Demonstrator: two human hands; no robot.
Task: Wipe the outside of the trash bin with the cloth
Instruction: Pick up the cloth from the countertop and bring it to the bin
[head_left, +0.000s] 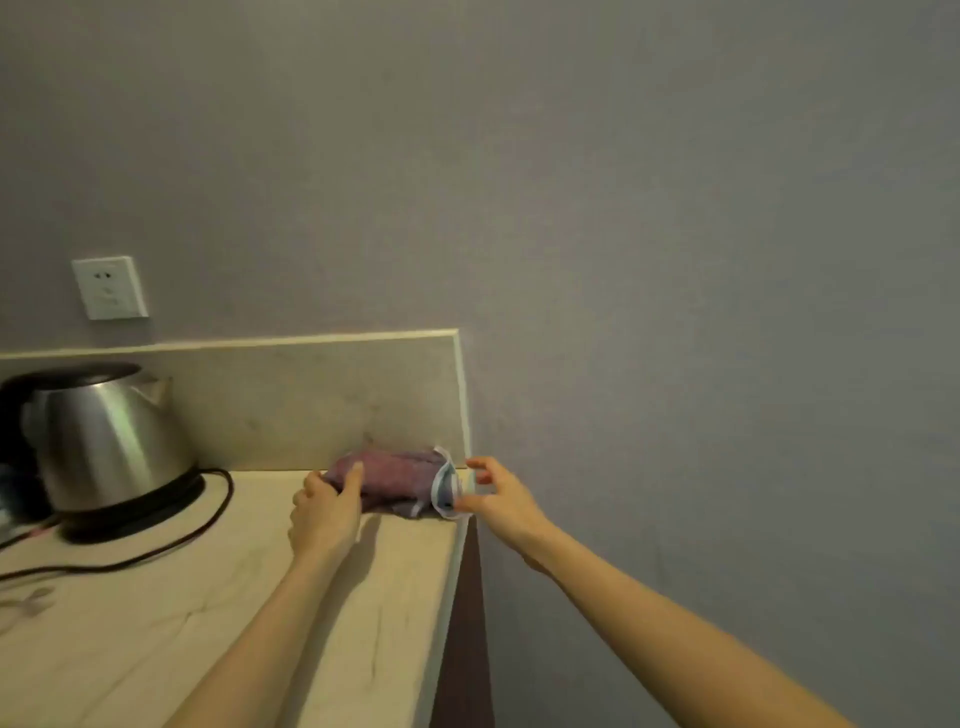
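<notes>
A bunched purple cloth (400, 478) with a pale blue-white edge lies at the back right corner of the beige counter (208, 597), against the backsplash. My left hand (327, 514) grips the cloth's left end, thumb on top. My right hand (496, 499) is at the cloth's right end, beyond the counter's edge, with its thumb and fingers pinching the pale hem. No trash bin is in view.
A steel electric kettle (109, 441) stands on its black base at the counter's left, its black cord (171, 540) trailing across the surface. A white wall socket (110, 287) is above it. The counter ends at the right edge (457, 571), with grey wall beyond.
</notes>
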